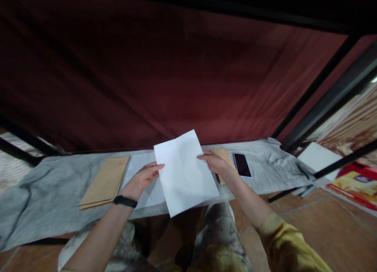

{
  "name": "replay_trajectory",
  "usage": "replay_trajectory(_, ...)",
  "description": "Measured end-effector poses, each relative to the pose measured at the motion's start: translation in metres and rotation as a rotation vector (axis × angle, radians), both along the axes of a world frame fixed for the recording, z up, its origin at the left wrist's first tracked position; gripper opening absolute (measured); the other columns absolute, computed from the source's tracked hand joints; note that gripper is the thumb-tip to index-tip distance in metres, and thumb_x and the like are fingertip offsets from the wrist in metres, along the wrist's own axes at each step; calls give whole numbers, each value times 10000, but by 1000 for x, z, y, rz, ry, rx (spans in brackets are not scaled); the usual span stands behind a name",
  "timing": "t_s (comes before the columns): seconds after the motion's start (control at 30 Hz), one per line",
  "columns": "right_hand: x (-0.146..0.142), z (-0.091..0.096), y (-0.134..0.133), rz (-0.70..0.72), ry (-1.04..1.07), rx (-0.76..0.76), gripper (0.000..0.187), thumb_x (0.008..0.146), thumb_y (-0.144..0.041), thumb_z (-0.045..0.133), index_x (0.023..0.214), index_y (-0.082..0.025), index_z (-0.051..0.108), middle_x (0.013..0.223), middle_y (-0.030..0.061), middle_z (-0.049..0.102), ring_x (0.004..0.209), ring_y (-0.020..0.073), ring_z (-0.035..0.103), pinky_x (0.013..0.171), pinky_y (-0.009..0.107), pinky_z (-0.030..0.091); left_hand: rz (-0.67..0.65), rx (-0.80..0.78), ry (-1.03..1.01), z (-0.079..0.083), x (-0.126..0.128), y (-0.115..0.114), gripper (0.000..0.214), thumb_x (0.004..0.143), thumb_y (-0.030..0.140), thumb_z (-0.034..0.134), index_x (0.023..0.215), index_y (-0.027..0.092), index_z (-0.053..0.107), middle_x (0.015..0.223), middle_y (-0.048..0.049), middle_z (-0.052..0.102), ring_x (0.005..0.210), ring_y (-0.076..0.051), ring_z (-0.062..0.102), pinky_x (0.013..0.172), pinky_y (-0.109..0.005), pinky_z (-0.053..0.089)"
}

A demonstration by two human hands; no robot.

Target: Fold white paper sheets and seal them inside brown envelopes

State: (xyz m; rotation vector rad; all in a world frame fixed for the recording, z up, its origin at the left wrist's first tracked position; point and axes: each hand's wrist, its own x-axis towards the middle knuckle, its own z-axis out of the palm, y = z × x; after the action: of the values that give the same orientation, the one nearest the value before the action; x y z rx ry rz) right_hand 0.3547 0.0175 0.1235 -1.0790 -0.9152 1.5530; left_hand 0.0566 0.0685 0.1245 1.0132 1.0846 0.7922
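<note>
A white sheet of paper [185,174] is held up, tilted, above the cloth-covered surface. My left hand [144,179] pinches its left edge, and a black band circles that wrist. At its upper right edge, my right hand [216,162] grips the same sheet. Beneath and to the left lies more white paper [147,195], partly covered by the held sheet. Brown envelopes [104,179] are stacked left of it. Another brown paper item [225,156] lies behind my right hand, mostly hidden.
A phone [242,165] with a dark screen lies at the right on the grey cloth [272,168]. Dark red fabric [182,79] hangs behind, between black metal bars [318,91]. A red and yellow box [356,185] stands at the far right over the tiled floor [321,232].
</note>
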Motion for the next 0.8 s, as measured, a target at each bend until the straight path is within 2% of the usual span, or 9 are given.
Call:
replay_trajectory(0.1,17,36,23,-35,-117,151,261,600,-235,788,845,-174,724,777,3,768,662,157,676,661,255,537,4,92,70,41,8,21,456,468,289,927,848,137,727,785,-69,762,626,-167,659,560,-257,495)
replay_trajectory(0.17,25,54,37,-89,-173,255,277,595,-256,782,855,-178,725,776,2,766,697,169,679,699,275,539,36,228,65,62,15,30,475,478,317,919,874,141,723,808,-62,765,643,-169,662,568,-258,499)
replay_trajectory(0.27,33,59,48,-199,-249,429,266,647,-317,734,887,-201,724,831,3,766,798,192,686,802,326,541,84,446,101,69,25,34,408,554,371,877,851,149,706,805,-48,752,706,-184,666,634,-281,522)
replay_trajectory(0.33,34,44,43,-308,-349,513,225,684,-325,674,874,-215,722,885,10,764,867,206,683,862,353,529,67,577,159,55,29,30,317,622,377,827,803,161,682,841,-53,747,779,-201,675,707,-307,536)
replay_trajectory(0.4,34,17,30,-397,-505,584,193,689,-291,628,841,-217,719,967,31,758,960,227,677,925,373,508,1,713,183,28,30,24,229,665,333,772,788,177,657,978,-67,744,922,-219,680,836,-334,531)
replay_trajectory(0.5,29,-33,1,-262,-693,685,357,686,-243,627,1029,-205,720,1208,93,702,1145,279,636,1014,425,477,-155,832,258,-21,27,11,134,711,243,659,832,185,653,1067,-88,710,1031,-239,661,939,-376,503)
replay_trajectory(0.6,21,-80,-26,-156,-932,702,473,710,-216,651,1181,-188,691,1386,139,603,1306,313,540,1102,470,428,-323,870,381,-64,20,-3,291,656,132,609,938,193,651,1140,-88,679,1103,-256,639,980,-392,493)
replay_trajectory(0.7,15,-118,-45,-74,-1126,656,434,846,-139,511,1242,-191,682,1416,127,592,1381,268,476,1165,476,380,-399,870,459,-95,16,-14,419,603,36,558,982,193,640,1201,-93,657,1178,-262,616,1021,-408,488)
replay_trajectory(0.8,16,-144,-63,-31,-1223,588,463,900,-98,428,1278,-200,675,1445,112,575,1403,256,456,1177,495,378,-445,876,547,-115,14,-21,513,604,-34,509,1048,180,652,1324,-118,618,1279,-262,568,1094,-441,454)
